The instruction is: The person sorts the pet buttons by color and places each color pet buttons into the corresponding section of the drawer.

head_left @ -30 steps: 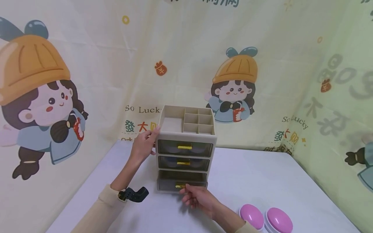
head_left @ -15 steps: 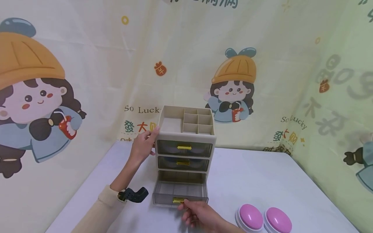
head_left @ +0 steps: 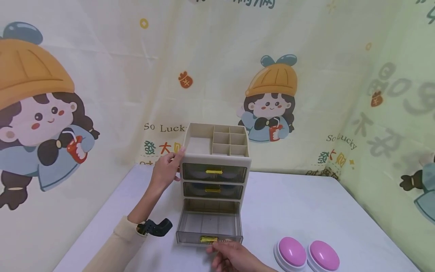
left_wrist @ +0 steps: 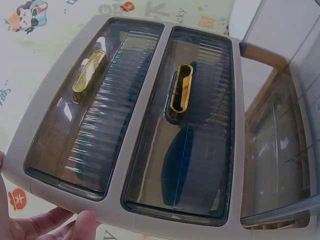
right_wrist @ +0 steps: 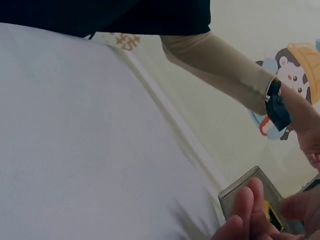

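A beige desktop organizer (head_left: 216, 155) with three smoky drawers stands on the table. Its lowest drawer (head_left: 193, 238) is pulled well out, showing a bare ribbed bottom. The upper two drawers sit closed, each with a gold handle (left_wrist: 181, 92). My left hand (head_left: 166, 170) rests against the organizer's left side, fingertips at its upper edge. Below the lowest drawer's gold handle (head_left: 208, 239) is my right hand (head_left: 234, 257), fingertips right at the drawer front. In the right wrist view, a gap between thumb and fingers (right_wrist: 256, 190) shows part of that handle.
Two round pink-topped objects (head_left: 292, 252) with white bases sit side by side at the front right of the white table (head_left: 289, 204). A printed cloth (head_left: 217, 56) hangs behind and around the table. Divided open compartments (head_left: 230, 139) form the organizer's top.
The lowest drawer has slid out toward me as my right hand moved back with its handle; the fingertips now sit slightly lower against it. My left hand has stayed on the organizer's side.
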`<state>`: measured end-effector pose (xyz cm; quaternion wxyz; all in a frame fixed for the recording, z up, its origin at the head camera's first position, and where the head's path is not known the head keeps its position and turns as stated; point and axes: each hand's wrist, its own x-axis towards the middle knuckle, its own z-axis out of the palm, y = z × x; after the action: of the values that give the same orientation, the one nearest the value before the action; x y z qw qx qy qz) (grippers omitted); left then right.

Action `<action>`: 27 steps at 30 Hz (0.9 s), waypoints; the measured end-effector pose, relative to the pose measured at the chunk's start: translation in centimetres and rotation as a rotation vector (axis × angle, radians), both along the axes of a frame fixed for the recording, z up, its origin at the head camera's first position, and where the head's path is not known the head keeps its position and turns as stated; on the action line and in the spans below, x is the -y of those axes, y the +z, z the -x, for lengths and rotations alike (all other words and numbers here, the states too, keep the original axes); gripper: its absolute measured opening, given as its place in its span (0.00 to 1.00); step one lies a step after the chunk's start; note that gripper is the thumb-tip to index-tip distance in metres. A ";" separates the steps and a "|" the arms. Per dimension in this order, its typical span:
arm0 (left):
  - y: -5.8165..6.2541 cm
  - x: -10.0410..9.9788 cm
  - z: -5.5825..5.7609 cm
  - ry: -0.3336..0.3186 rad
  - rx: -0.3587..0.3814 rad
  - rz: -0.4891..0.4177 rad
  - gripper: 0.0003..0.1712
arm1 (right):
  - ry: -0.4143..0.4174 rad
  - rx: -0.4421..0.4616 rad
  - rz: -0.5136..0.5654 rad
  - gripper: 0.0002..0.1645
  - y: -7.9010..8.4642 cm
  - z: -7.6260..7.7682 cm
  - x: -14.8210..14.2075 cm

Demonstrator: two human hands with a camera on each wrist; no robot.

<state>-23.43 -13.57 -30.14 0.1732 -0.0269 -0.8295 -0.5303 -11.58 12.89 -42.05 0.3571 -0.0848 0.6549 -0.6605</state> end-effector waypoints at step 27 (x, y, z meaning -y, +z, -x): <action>0.0 0.1 0.2 0.004 -0.010 -0.008 0.38 | 0.104 -0.805 -0.494 0.17 2.2 -0.8 -3.0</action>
<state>-23.60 -13.65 -30.13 0.1783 -0.0273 -0.8266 -0.5331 -10.77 15.92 -39.90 0.1171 -0.2793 0.8737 -0.3808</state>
